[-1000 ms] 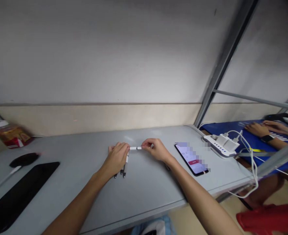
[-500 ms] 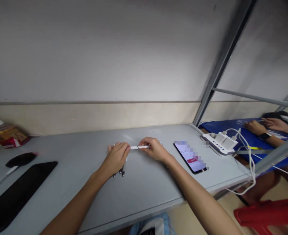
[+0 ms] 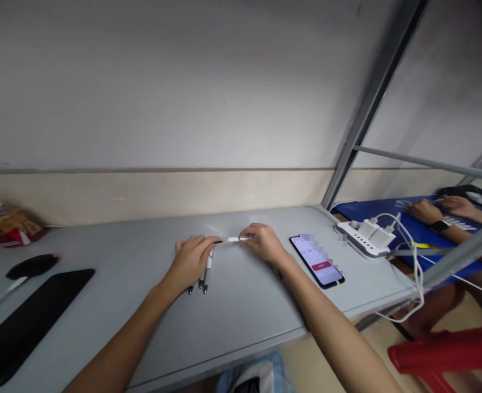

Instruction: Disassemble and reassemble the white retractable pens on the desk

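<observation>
My left hand (image 3: 192,259) is closed over the desk, its thumb and forefinger pinching a thin dark pen refill (image 3: 219,242) with a yellowish end. That end points at a short white pen barrel (image 3: 233,239), in line with it; whether it sits inside the barrel I cannot tell. My right hand (image 3: 261,243) closes its fingertips on the barrel's other end, where a clear or shiny part shows. Under and beside my left hand lie several white and grey pens (image 3: 207,275) with dark metallic tips, partly hidden. Small dark tips (image 3: 279,273) show beside my right forearm.
A lit phone (image 3: 317,262) lies right of my right hand, with a power strip (image 3: 363,238) and white cables beyond. Left are a black slab-like object (image 3: 36,327), a black oval device (image 3: 31,266) and a jar (image 3: 9,224). Another person's hands (image 3: 427,211) rest on a blue mat.
My hands have drawn slightly apart, the right one moving right and up. A dark, yellow-ended refill now shows at my left fingertips, where white barrel showed before.
</observation>
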### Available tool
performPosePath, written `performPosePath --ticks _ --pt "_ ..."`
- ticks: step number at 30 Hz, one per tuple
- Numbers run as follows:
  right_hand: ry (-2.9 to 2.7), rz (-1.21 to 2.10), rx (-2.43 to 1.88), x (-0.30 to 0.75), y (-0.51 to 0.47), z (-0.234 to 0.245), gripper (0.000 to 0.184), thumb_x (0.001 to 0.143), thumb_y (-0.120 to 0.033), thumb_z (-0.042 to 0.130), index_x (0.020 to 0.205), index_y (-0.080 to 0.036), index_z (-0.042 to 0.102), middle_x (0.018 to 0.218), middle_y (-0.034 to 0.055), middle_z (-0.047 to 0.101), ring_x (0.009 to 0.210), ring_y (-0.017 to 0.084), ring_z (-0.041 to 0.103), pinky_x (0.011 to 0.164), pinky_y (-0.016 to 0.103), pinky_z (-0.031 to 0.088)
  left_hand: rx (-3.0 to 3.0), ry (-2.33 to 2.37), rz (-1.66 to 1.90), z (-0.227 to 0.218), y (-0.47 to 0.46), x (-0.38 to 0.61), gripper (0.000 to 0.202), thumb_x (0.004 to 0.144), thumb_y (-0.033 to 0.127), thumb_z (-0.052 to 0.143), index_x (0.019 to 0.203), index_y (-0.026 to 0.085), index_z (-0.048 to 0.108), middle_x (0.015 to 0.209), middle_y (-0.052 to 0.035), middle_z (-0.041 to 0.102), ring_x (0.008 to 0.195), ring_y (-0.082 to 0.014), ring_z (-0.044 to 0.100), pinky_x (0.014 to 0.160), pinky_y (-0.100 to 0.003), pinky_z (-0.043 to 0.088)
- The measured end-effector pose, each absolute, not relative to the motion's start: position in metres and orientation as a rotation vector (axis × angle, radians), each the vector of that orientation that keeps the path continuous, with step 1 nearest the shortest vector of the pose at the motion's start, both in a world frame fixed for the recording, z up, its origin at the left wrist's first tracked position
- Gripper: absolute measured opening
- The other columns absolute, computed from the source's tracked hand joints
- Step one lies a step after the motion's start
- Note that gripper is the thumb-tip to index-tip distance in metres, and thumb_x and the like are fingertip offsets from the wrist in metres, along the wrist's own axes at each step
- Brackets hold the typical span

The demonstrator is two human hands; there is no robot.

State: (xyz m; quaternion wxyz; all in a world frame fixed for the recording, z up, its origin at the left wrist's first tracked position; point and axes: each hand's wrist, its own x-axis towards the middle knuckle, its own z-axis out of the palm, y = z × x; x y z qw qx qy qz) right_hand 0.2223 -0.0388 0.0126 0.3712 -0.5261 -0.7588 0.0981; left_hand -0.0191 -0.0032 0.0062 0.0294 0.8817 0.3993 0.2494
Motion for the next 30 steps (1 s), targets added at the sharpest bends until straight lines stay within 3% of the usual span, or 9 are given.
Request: performPosePath --ticks 11,24,30 --pt "-1.93 0.102 -1.485 0.232 -0.04 0.012 0.026 0.091 -0.024 0.053 0.112 -0.025 0.069 0.101 0.0081 0.066 0.088 0.019 0.061 0.08 0.028 0.041 2.648 1.312 0.784 0.01 -0.003 -0.021 0.027 0.096 0.03 0.033 0.108 0.029 0.057 0.104 -0.0023 0.067 0.095 -0.0213 0.058 0.079 -0.035 0.027" --pt "-2.036 -0.076 -1.403 0.217 -0.039 0.004 0.03 0.094 -0.024 0.049 0.118 -0.03 0.065 0.104 0.0076 0.059 0.09 0.018 0.055 0.082 0.032 0.038 2.663 1.314 0.713 0.007 -0.005 -0.017 0.027 0.096 0.031 0.031 0.107 0.029 0.056 0.099 -0.0018 0.067 0.096 -0.0216 0.058 0.079 -0.035 0.027" --pt "-2.057 -0.006 -1.291 0.204 -0.041 0.003 0.029 0.093 -0.022 0.051 0.117 -0.028 0.065 0.101 0.0061 0.061 0.091 0.018 0.053 0.083 0.032 0.039 2.615 1.254 0.721 0.008 -0.009 -0.016 0.025 0.096 0.034 0.031 0.096 0.023 0.054 0.09 -0.0001 0.065 0.087 -0.0193 0.058 0.082 -0.035 0.028"
